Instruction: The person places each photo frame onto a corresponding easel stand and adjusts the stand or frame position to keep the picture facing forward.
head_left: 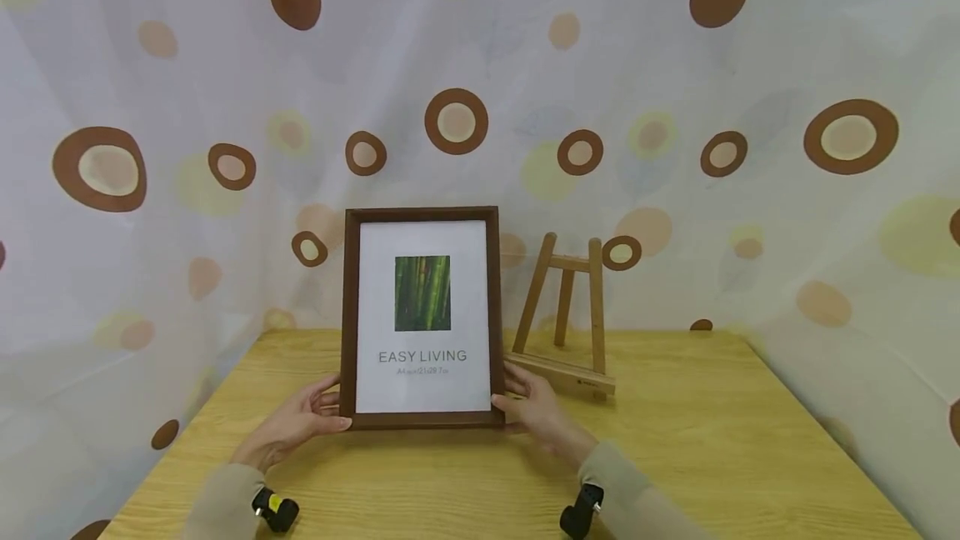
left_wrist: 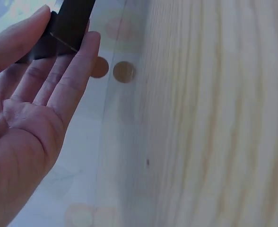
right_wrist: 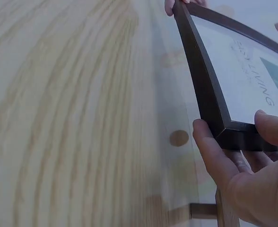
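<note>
Two hands share the load here: your left hand [head_left: 303,419] and right hand [head_left: 536,411] pinch the picture frame [head_left: 422,348] at its lower corners. On each side the fingers are clamped on it, thumb at the front and the other fingers behind or beneath. The frame is upright, facing you, and looks to be held just above the counter [head_left: 712,448]. The wooden easel [head_left: 564,311] stands behind and to the right, its ledge [head_left: 555,371] just beside your right hand.

To carry this well, keep both hands level and lift evenly, since the top edge has no support and could tip. Let the thumbs steady the border without pressing on the front sheet — and mind your right knuckles near that ledge.

The white sheet reads "EASY LIVING" in capitals under a green bamboo picture [head_left: 422,293]. A smaller line below starts with "A4", but the figures after it are too faint to trust. A small dark mark [head_left: 588,384] sits on the easel's ledge; you can't read it from here.
</note>
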`<state>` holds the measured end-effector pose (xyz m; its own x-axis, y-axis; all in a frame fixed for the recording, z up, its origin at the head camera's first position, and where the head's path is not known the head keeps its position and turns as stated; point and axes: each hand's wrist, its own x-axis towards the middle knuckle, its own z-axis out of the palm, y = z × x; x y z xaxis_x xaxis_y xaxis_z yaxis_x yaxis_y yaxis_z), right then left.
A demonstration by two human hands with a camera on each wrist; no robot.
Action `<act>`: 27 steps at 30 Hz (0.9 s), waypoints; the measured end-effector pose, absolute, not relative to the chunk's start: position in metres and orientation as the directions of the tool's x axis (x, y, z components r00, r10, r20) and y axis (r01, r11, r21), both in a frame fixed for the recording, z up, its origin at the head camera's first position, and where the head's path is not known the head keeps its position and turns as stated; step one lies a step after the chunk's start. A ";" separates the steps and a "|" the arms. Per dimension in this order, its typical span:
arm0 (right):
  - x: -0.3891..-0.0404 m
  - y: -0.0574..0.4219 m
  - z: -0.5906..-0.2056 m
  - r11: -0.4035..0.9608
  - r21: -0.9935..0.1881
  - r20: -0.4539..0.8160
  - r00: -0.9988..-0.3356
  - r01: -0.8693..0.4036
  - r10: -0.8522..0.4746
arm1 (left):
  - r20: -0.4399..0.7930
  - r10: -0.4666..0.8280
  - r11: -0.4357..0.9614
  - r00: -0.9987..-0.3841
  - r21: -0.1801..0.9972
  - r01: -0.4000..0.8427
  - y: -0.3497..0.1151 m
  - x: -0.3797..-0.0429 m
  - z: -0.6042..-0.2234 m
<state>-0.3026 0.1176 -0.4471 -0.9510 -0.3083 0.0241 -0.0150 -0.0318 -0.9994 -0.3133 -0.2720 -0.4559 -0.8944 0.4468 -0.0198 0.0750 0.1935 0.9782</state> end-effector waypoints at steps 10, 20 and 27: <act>-0.304 0.135 -0.438 -0.023 -1.000 -0.003 -0.979 0.008 -0.202 | 0.000 0.392 0.201 -0.920 0.976 0.085 -0.246 -0.323 -0.448; -0.310 0.153 -0.435 -0.020 -1.000 -0.009 -0.987 0.012 -0.160 | 0.048 0.350 0.209 -0.936 0.970 0.128 -0.220 -0.331 -0.445; -0.312 0.165 -0.435 0.053 -0.999 -0.009 -0.992 0.002 -0.125 | 0.078 0.294 0.212 -0.953 0.967 0.144 -0.203 -0.335 -0.448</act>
